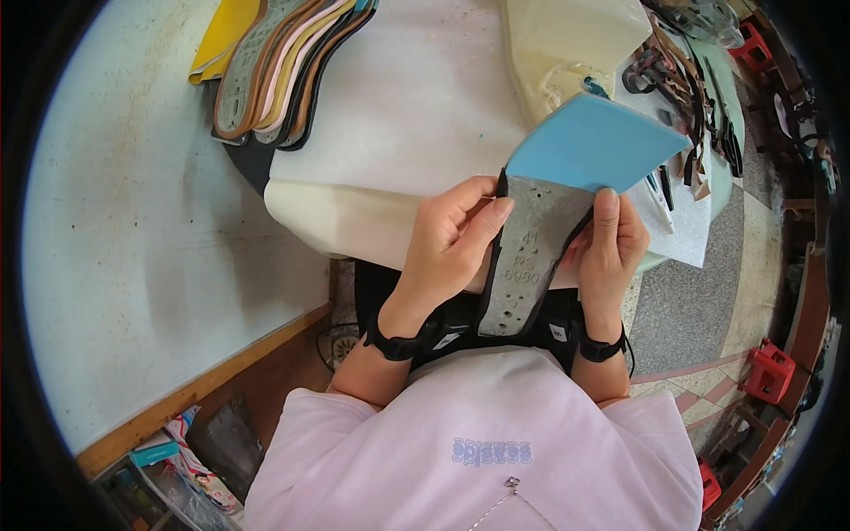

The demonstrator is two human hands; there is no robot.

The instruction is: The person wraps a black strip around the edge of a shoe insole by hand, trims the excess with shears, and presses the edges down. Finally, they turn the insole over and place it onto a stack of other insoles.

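Observation:
A grey shoe insole (529, 257) with black edging is held in front of my body, its narrow end toward me. A light-blue piece (593, 142) covers its wide far end. My left hand (453, 232) pinches the black edge between thumb and fingers on the left side. On the opposite side my right hand (611, 239) grips the insole, thumb on top beside the blue piece and fingers partly hidden underneath. Both wrists wear black bands. At the far left of the table stands a row of similar insoles (274, 75) edged in brown, pink, tan and black.
A white-covered table (390, 115) lies ahead, with a yellow sheet (226, 40) behind the insole row. A cream, crusted container (567, 53) stands at the back. Dark strips (682, 71) and pens (664, 188) lie to the right. A wall borders the left; red stools (768, 372) stand right.

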